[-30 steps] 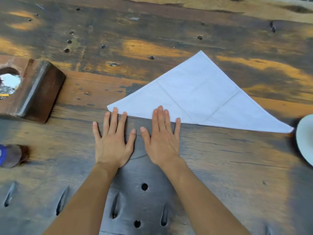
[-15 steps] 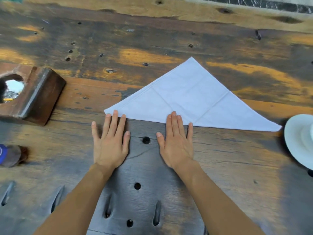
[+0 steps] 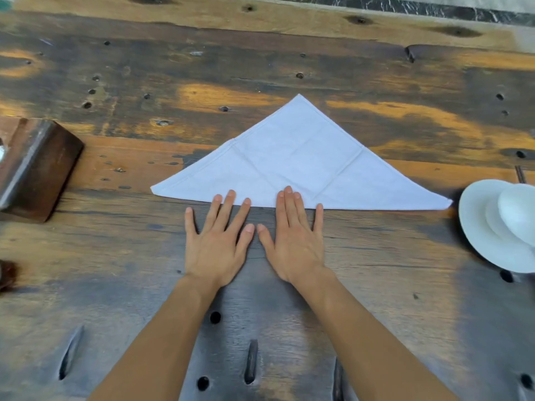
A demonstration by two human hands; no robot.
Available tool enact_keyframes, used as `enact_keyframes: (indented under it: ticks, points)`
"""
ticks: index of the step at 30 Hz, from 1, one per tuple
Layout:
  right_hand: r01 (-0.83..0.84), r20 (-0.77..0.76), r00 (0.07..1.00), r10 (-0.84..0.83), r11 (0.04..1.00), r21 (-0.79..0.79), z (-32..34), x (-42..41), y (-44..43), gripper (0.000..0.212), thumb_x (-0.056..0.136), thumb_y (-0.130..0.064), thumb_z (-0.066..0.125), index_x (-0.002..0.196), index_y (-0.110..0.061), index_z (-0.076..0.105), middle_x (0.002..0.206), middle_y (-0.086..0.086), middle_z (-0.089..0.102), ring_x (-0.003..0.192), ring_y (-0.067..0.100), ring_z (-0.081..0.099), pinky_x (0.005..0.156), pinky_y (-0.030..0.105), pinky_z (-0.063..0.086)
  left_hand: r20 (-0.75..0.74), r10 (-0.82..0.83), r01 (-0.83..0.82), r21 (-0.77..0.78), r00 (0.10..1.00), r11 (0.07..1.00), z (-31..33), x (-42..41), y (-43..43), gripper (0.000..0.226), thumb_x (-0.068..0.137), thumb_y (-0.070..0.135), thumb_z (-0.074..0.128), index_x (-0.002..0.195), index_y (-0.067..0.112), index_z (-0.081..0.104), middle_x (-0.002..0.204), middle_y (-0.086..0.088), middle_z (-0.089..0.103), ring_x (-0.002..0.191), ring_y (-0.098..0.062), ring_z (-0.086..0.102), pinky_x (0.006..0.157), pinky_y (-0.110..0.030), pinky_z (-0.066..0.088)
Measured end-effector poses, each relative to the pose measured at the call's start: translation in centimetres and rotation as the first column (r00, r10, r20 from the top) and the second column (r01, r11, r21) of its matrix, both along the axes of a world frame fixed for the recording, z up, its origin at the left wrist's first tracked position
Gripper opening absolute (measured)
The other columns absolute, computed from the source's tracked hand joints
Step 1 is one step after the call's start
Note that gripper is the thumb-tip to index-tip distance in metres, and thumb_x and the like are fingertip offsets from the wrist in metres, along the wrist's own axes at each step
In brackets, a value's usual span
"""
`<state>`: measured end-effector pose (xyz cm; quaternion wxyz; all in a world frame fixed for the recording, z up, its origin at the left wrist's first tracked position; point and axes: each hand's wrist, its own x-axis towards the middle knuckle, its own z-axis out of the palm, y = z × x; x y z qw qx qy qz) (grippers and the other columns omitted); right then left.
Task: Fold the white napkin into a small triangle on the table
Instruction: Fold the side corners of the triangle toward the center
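Note:
The white napkin lies flat on the dark wooden table as a wide triangle, its long folded edge toward me and its peak pointing away. Crease lines cross its surface. My left hand rests palm down with fingers spread, fingertips on the napkin's near edge left of centre. My right hand lies flat beside it, fingertips also on that edge. The two thumbs nearly touch. Neither hand grips anything.
A white plate with a white rounded object on it sits at the right edge, close to the napkin's right corner. A dark wooden block stands at the left. The tabletop has holes and slots. A small dark object is at far left.
Both hands have slid along the napkin's near edge and now lie close together near its middle. The view has shifted, so the napkin sits more centrally.

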<state>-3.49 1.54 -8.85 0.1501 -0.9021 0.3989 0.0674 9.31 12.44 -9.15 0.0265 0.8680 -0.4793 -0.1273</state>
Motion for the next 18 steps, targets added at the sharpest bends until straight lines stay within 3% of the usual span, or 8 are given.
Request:
enact_keyframes:
  ticks: [5,10,13,15,18]
  points:
    - [0.015,-0.022,1.0,-0.016,0.999,-0.05,-0.2,-3.2,-1.0,0.08,0.099,-0.065,0.006,0.161,-0.016,-0.009,0.168,-0.002,-0.016,0.154,0.012,-0.016,0.118,0.05,-0.022,0.003,0.011,-0.011,0.05,1.0,0.999,0.7,0.7,0.8,0.065,0.1,0.06,-0.001,0.162,0.043,0.007,0.172,0.011,-0.002,0.158,-0.011,-0.006,0.122,-0.062,-0.009]
    - [0.006,-0.009,1.0,-0.006,1.0,-0.027,0.1,-3.3,-0.7,0.076,0.1,-0.058,0.006,0.161,-0.014,-0.006,0.168,-0.001,-0.014,0.154,0.012,-0.016,0.118,0.049,-0.023,0.097,0.049,-0.051,0.018,0.994,0.999,1.9,-1.1,-1.3,0.063,0.106,0.048,0.014,0.159,0.019,0.032,0.172,-0.005,0.014,0.159,-0.024,0.006,0.122,-0.064,-0.004]
    - [0.039,-0.004,0.999,-0.039,0.999,-0.014,0.3,-2.6,-0.2,0.076,0.096,-0.052,-0.004,0.16,-0.013,-0.006,0.169,0.0,-0.013,0.153,0.013,-0.017,0.119,0.051,-0.02,-0.002,-0.039,0.039,-0.09,0.999,0.995,2.0,-3.4,-4.2,0.06,0.106,0.047,0.01,0.164,0.03,0.016,0.173,-0.002,-0.003,0.159,-0.022,-0.004,0.125,-0.059,-0.004]
    - [0.034,-0.023,0.999,-0.035,0.999,-0.021,0.3,-2.7,-0.3,0.077,0.091,-0.048,-0.012,0.16,-0.013,-0.008,0.169,-0.001,-0.014,0.153,0.013,-0.019,0.12,0.054,-0.017,-0.013,-0.113,0.112,-0.06,0.994,0.992,1.6,-3.9,-5.5,0.059,0.104,0.05,0.0,0.162,0.042,0.0,0.172,0.001,-0.015,0.158,-0.022,-0.014,0.124,-0.059,-0.01]
    - [0.018,-0.036,0.999,-0.02,0.999,-0.041,0.2,-3.2,-0.8,0.073,0.097,-0.052,-0.004,0.16,-0.015,-0.01,0.168,-0.002,-0.016,0.152,0.013,-0.021,0.119,0.054,-0.019,-0.069,-0.051,0.052,0.016,0.996,0.999,0.4,-3.1,-5.9,0.056,0.1,0.058,-0.001,0.156,0.055,-0.008,0.17,0.008,-0.021,0.156,-0.024,-0.022,0.121,-0.061,-0.014]
